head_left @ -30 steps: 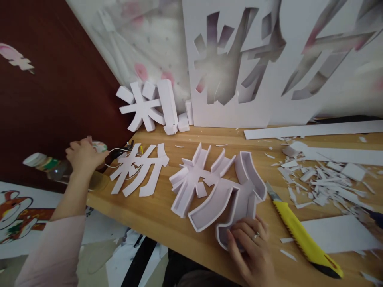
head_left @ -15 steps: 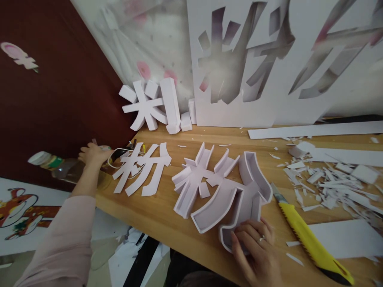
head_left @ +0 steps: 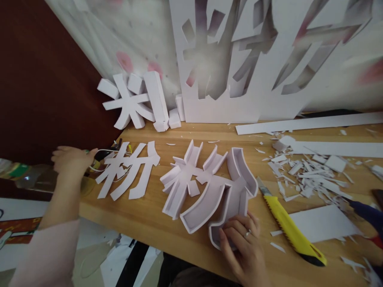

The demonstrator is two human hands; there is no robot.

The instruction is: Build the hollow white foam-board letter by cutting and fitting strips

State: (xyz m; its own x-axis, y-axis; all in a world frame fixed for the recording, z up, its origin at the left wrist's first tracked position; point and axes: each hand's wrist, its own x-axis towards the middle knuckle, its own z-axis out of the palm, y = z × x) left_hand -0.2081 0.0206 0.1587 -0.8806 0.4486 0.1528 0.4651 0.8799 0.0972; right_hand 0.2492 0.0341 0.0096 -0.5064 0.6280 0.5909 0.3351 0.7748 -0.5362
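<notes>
1. I see a wooden table (head_left: 149, 215) strewn with foam scraps (head_left: 308, 175), a yellow knife (head_left: 291, 227) and a cut-out board (head_left: 221, 59) propped behind.
2. My right hand (head_left: 242, 247) lies open on the walled foam character (head_left: 206, 187) at the near edge.
3. My left hand (head_left: 72, 159) reaches past the table's corner; I cannot tell its grip through blur.

I am counting two hands of mine: my left hand (head_left: 70, 159) and my right hand (head_left: 241, 243). I am seeing one hollow walled character (head_left: 206, 191), one flat cut-out character (head_left: 128, 171) and one solid block character (head_left: 134, 101), so three characters in all. I am counting two white boards (head_left: 269, 107) with shapes cut out, one yellow utility knife (head_left: 289, 227), one plastic bottle (head_left: 32, 175), one long white strip (head_left: 308, 124), one white sheet (head_left: 324, 223), and one heap of scraps (head_left: 308, 175) too many to number.
</notes>
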